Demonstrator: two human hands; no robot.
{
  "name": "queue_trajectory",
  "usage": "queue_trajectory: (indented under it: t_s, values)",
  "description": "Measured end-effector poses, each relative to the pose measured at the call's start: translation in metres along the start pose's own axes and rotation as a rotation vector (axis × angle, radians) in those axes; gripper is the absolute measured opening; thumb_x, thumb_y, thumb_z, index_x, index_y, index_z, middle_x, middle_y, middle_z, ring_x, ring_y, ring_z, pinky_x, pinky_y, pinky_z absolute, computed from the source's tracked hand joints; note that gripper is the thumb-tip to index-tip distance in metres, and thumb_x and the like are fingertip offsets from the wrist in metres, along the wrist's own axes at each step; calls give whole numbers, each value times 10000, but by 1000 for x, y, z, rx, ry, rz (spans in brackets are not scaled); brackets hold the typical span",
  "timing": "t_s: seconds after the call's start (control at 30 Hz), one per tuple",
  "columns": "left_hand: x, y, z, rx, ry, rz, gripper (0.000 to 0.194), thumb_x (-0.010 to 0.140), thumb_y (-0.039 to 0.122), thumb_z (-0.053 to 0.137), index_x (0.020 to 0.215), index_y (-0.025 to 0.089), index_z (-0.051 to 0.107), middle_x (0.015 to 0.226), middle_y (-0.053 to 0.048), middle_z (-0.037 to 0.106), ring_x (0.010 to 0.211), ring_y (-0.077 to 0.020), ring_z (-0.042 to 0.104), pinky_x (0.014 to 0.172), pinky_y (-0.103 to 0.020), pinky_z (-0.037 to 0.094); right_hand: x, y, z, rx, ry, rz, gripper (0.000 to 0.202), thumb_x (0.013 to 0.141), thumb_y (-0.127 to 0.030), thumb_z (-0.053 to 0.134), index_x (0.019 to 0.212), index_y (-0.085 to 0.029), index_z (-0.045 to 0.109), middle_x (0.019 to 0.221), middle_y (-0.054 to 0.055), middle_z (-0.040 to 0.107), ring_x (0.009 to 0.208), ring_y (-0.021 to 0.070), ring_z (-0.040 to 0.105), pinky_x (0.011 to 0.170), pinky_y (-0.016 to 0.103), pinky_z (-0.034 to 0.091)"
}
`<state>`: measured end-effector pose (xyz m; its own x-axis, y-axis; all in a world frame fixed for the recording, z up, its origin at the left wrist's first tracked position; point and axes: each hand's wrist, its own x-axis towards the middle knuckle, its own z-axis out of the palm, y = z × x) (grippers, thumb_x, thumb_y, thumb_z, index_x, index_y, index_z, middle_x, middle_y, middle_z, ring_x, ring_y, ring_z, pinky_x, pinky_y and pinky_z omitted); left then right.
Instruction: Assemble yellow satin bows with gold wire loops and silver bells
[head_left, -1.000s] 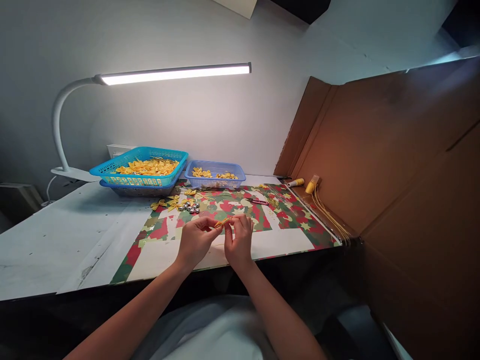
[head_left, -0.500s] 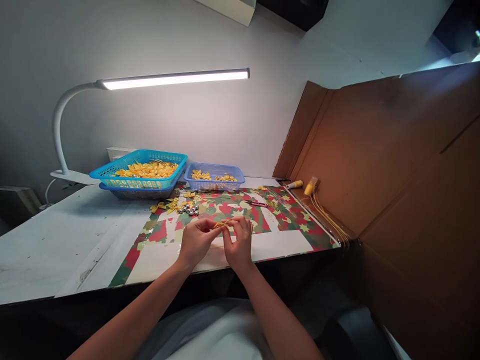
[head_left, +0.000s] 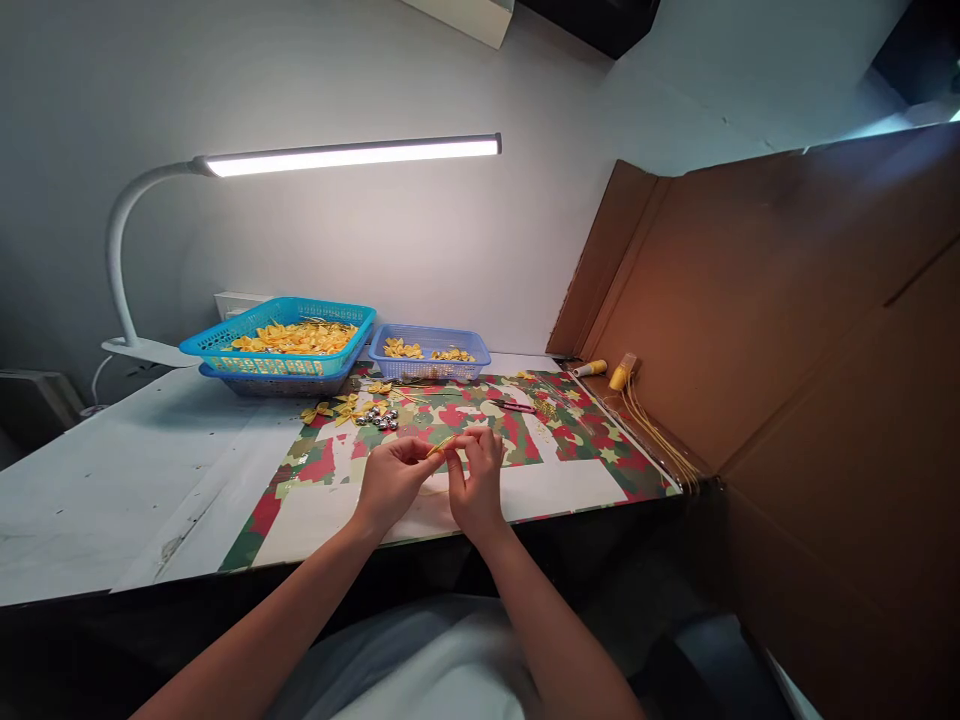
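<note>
- A small, slim yellow piece (head_left: 440, 448) is held up between the two hands; it is too small and too covered to tell whether it is ribbon, cord or both.
- Its left end sits between the thumb and fingers of the left hand (head_left: 392, 482), which hide part of it.
- Its other end runs to the fingertips of the right hand (head_left: 475, 480), pinched there too.
- The visible stretch is narrow and slanted, its right end higher than its left.
- Its color is a bright golden yellow.
- It is raised over the patterned sheet (head_left: 517, 445) near the table's front edge, in front of the silver bells (head_left: 379, 418).
</note>
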<state>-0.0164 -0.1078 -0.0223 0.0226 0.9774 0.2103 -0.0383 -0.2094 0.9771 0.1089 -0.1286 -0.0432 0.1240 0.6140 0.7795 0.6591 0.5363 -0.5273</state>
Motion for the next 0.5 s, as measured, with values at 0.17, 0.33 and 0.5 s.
queue_trajectory:
  t_s: [0.17, 0.33, 0.5]
  values:
    - [6, 2, -1, -29, 22, -106, 328, 440, 396, 889, 561, 165, 690, 567, -14, 662, 549, -131, 553, 521, -222, 411, -5, -5, -11, 163, 85, -39, 171, 981, -269, 425, 888, -223, 561, 951, 56, 519, 948, 204, 522, 848, 385, 421]
    - [15, 5, -6, -60, 33, -251, 337, 416, 361, 892, 600, 157, 698, 612, -5, 668, 547, -112, 540, 512, -216, 451, 4, -20, -31, 542, 159, 109, 179, 994, -339, 438, 865, -239, 511, 903, 35, 583, 797, 159, 577, 681, 308, 444]
    - [23, 13, -10, -65, -10, -352, 359, 388, 353, 896, 606, 158, 687, 655, -12, 660, 569, -121, 542, 467, -214, 463, 31, -33, -62, 797, 204, 208, 188, 974, -425, 487, 886, -260, 470, 733, -39, 552, 517, 98, 515, 503, 257, 403]
